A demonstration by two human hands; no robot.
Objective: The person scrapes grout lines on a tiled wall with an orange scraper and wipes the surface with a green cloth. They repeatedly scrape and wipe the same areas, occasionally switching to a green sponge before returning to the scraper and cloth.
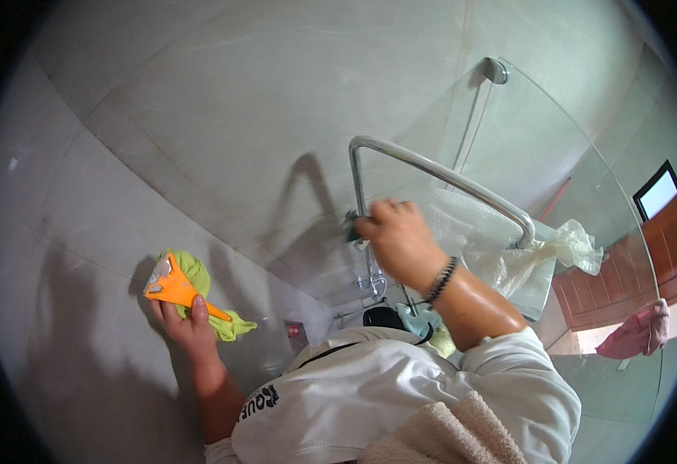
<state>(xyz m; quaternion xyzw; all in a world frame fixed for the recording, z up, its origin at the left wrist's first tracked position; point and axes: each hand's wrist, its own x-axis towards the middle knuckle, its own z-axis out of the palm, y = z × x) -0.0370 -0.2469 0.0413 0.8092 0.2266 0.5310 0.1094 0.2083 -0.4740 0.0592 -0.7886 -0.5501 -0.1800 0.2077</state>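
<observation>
My left hand [185, 330] grips an orange plastic scraper [180, 290] together with a crumpled yellow-green cloth [194, 268]. It is in front of the grey tiled wall [106, 243] at the left. My right hand [399, 243], slightly blurred, holds a dark green scouring pad [350, 227] against the upright part of a bent chrome shower pipe [431, 167]. The fingers curl around the pad beside the pipe, so most of the pad is hidden. Below that hand, chrome shower fittings [378, 284] show partly.
Right of the pipe, clear plastic sheeting [466, 232] covers a panel, its bunched end [579, 246] sticking out. A glass screen [594, 191] curves along the right, with a pink cloth [637, 333] over its edge. A wall bracket [495, 71] holds its top. Several cloths [420, 318] lie low ahead.
</observation>
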